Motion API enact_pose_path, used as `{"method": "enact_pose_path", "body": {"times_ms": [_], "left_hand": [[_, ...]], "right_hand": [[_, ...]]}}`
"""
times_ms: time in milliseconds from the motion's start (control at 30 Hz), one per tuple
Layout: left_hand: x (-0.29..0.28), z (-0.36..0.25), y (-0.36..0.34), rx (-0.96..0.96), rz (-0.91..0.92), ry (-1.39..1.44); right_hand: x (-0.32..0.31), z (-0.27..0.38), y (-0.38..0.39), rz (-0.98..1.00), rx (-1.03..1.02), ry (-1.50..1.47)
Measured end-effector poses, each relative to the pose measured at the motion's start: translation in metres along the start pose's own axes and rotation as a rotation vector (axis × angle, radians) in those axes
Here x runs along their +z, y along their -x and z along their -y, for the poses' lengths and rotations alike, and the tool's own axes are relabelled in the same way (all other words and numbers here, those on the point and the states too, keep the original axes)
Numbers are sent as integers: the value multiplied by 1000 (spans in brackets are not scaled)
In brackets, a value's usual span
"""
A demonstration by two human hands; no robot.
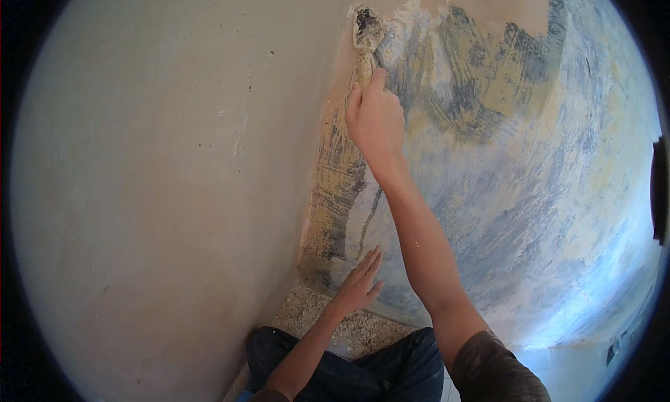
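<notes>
My right hand (377, 119) reaches up the wall, its fingers wrapped round the handle of a scraper (367, 28). The scraper's blade is crusted with pale and black residue and points upward. It lies at the scraped wall (447, 185), close to the inside corner. Lower down, my left hand (359, 283) is open and holds nothing. Its fingers are stretched out together toward the lower wall; whether they touch it I cannot tell. Around both hands the wall is patchy grey, white and ochre, with a dark crack-like line running down above the left hand.
A smooth beige-grey wall (160, 192) stands at the left and meets the scraped one in a corner. Crumbled debris (300, 308) covers the floor at its foot, in front of my bent legs (398, 367). A dark object (659, 192) shows at the right rim.
</notes>
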State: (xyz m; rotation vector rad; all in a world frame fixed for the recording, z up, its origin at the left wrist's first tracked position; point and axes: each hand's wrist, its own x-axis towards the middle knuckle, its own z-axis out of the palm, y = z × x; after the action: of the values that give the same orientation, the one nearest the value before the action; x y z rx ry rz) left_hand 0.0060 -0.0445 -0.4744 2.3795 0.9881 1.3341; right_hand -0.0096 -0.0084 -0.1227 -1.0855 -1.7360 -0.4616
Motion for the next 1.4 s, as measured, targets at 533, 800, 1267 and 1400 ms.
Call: {"method": "enact_pose_path", "body": {"times_ms": [533, 800, 1267, 1400], "left_hand": [[0, -1, -1, -7, 23, -11], [6, -1, 1, 16, 31, -10], [2, 0, -2, 26, 20, 25], [2, -2, -1, 0, 18, -22]], "right_hand": [[20, -11, -5, -89, -31, -444], [-4, -14, 5, -25, -25, -139], [23, -14, -9, -99, -57, -375], [14, -18, -7, -229, -69, -378]]}}
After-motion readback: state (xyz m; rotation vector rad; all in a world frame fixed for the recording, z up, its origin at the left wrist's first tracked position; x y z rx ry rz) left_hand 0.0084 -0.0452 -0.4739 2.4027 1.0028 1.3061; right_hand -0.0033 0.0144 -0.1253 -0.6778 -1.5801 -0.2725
